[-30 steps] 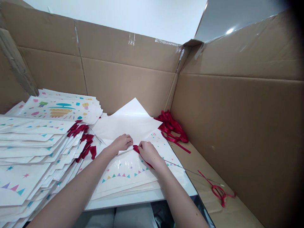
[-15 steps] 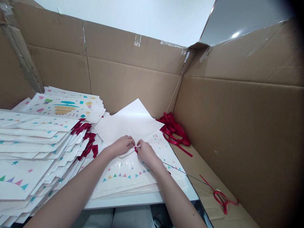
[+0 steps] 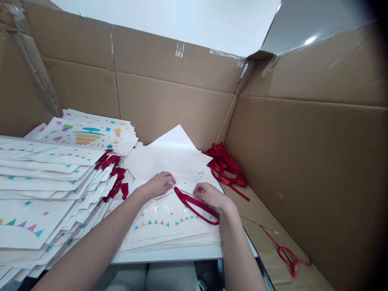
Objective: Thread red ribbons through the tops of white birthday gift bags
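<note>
Right-hand grip (image 3: 212, 196): bare hand, palm down, fingers lightly curled; whether it pinches anything cannot be told.

Left-hand grip (image 3: 159, 185): bare hand, palm down and open on a large white paper sheet (image 3: 169, 159), holding nothing visible.

Dark red satin ribbon (image 3: 197, 207): one long flattened loop lying between the grips, its narrow end just beside the left-hand grip's fingertips, its wide end past the right-hand grip, directly under and touching or nearly touching that hand.

White glossy gift bag (image 3: 172, 228): printed with multicoloured bunting, lying flat under the ribbon, on a small pile of similar bags.

Stacked white printed gift bags (image 3: 45, 194): tall overlapping piles left of the left-hand grip, with red ribbon handles (image 3: 113, 169) bunched at their edge.

Coiled red ribbon bundle (image 3: 226, 167): heaped in the corner beyond the right-hand grip.

Loose red ribbon piece (image 3: 287, 256): on a brown cardboard sheet (image 3: 266, 226), well right of the hands.

White counter edge (image 3: 166, 256): runs below the pile.
</note>
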`<state>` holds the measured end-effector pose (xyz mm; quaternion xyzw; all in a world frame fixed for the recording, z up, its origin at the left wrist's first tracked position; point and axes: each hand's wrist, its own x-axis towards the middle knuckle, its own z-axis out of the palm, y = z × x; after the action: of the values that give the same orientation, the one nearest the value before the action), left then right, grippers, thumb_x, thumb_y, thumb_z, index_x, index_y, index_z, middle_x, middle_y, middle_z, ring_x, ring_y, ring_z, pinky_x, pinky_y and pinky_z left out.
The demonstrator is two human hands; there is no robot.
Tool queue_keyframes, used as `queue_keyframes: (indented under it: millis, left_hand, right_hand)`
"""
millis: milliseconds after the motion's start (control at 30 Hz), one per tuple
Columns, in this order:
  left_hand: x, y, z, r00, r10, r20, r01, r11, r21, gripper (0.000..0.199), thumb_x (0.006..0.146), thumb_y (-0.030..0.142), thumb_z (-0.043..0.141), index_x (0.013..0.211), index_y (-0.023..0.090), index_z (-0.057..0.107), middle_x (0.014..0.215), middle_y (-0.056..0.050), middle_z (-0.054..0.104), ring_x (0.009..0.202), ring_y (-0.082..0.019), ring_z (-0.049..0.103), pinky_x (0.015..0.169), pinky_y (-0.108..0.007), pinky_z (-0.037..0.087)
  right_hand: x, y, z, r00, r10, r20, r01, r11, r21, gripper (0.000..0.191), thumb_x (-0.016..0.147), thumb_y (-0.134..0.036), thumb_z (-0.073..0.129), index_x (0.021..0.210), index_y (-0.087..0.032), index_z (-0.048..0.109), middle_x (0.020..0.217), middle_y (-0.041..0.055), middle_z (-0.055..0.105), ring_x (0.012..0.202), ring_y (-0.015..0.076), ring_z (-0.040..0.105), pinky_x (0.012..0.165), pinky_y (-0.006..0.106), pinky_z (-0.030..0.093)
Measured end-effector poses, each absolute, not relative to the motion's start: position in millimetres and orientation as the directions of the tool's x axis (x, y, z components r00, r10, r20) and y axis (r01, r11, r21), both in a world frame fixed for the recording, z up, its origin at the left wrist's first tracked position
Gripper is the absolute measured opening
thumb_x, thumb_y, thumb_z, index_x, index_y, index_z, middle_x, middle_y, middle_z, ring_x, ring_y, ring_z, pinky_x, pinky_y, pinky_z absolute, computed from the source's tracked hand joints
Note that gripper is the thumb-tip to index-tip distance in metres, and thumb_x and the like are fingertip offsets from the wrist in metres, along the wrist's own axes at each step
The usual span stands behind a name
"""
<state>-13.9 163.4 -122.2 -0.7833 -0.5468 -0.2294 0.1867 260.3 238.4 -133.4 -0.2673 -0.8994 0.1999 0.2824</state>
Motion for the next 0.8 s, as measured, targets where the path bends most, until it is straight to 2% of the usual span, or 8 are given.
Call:
queue_keyframes:
  millis: [100, 200, 267, 467, 567, 700, 800]
  left_hand:
    - [-10.9, 161.1, -121.1, 0.291, 0.770, 0.567, 0.943, -0.332, -0.033, 0.026, 0.098, 0.036, 0.048, 0.112, 0.029, 0.069, 0.123, -0.005, 0.065, 0.121, -0.025, 0.054, 0.108, -0.041, 0.042]
    - [-9.6, 158.8, -121.1, 0.266, 0.776, 0.572, 0.949, -0.314, -0.016, 0.027, 0.098, 0.039, 0.047, 0.113, 0.029, 0.068, 0.125, -0.005, 0.064, 0.121, -0.024, 0.054, 0.107, -0.040, 0.043]
    - [-11.0, 158.9, -122.1, 0.244, 0.777, 0.580, 0.957, -0.288, -0.017, 0.028, 0.097, 0.038, 0.049, 0.116, 0.029, 0.066, 0.129, -0.004, 0.062, 0.124, -0.025, 0.054, 0.108, -0.040, 0.043]
    - [-16.8, 162.6, -124.6, 0.221, 0.781, 0.585, 0.969, -0.243, -0.042, 0.031, 0.094, 0.035, 0.052, 0.121, 0.027, 0.065, 0.138, -0.005, 0.060, 0.127, -0.025, 0.054, 0.111, -0.040, 0.041]
    - [-15.2, 161.1, -124.1, 0.214, 0.781, 0.587, 0.970, -0.239, -0.036, 0.031, 0.095, 0.036, 0.051, 0.122, 0.027, 0.064, 0.136, -0.005, 0.060, 0.126, -0.025, 0.054, 0.110, -0.040, 0.042]
    - [-11.5, 158.2, -123.0, 0.226, 0.783, 0.579, 0.968, -0.249, -0.042, 0.033, 0.096, 0.039, 0.049, 0.123, 0.026, 0.065, 0.134, -0.006, 0.061, 0.126, -0.026, 0.054, 0.111, -0.041, 0.042]
    - [-9.9, 157.0, -122.7, 0.225, 0.791, 0.570, 0.970, -0.239, -0.052, 0.035, 0.097, 0.040, 0.048, 0.124, 0.026, 0.065, 0.137, -0.007, 0.060, 0.128, -0.026, 0.054, 0.112, -0.041, 0.041]
  right_hand:
    - [242.6, 235.9, -138.1, -0.676, 0.512, 0.530, 0.323, 0.852, -0.412, 0.025, 0.081, -0.016, 0.054, 0.101, -0.020, 0.067, 0.096, 0.0051, 0.069, 0.083, 0.0166, 0.060, 0.070, 0.024, 0.040]
    - [231.0, 232.8, -140.9, -0.638, 0.498, 0.587, 0.355, 0.867, -0.349, 0.026, 0.086, -0.020, 0.052, 0.107, -0.022, 0.067, 0.103, 0.0066, 0.069, 0.087, 0.0174, 0.061, 0.071, 0.024, 0.039]
    - [233.9, 233.8, -141.1, -0.629, 0.512, 0.586, 0.382, 0.859, -0.340, 0.024, 0.084, -0.020, 0.053, 0.102, -0.021, 0.068, 0.104, 0.0068, 0.070, 0.087, 0.0175, 0.061, 0.070, 0.024, 0.039]
    - [257.5, 241.9, -139.2, -0.642, 0.655, 0.398, 0.503, 0.752, -0.426, 0.013, 0.074, -0.017, 0.058, 0.083, -0.018, 0.067, 0.084, 0.0055, 0.071, 0.071, 0.0164, 0.059, 0.059, 0.025, 0.035]
    - [250.1, 237.6, -139.7, -0.665, 0.595, 0.452, 0.475, 0.804, -0.358, 0.012, 0.078, -0.016, 0.054, 0.077, -0.017, 0.066, 0.083, 0.0058, 0.071, 0.069, 0.0154, 0.057, 0.059, 0.025, 0.035]
    - [233.3, 227.3, -139.9, -0.686, 0.484, 0.543, 0.411, 0.874, -0.259, 0.016, 0.084, -0.019, 0.052, 0.080, -0.017, 0.067, 0.088, 0.0065, 0.071, 0.072, 0.0150, 0.058, 0.063, 0.025, 0.036]
    - [235.6, 224.8, -139.4, -0.654, 0.511, 0.558, 0.446, 0.856, -0.261, 0.015, 0.085, -0.021, 0.054, 0.082, -0.018, 0.068, 0.090, 0.0072, 0.071, 0.072, 0.0154, 0.058, 0.062, 0.025, 0.035]
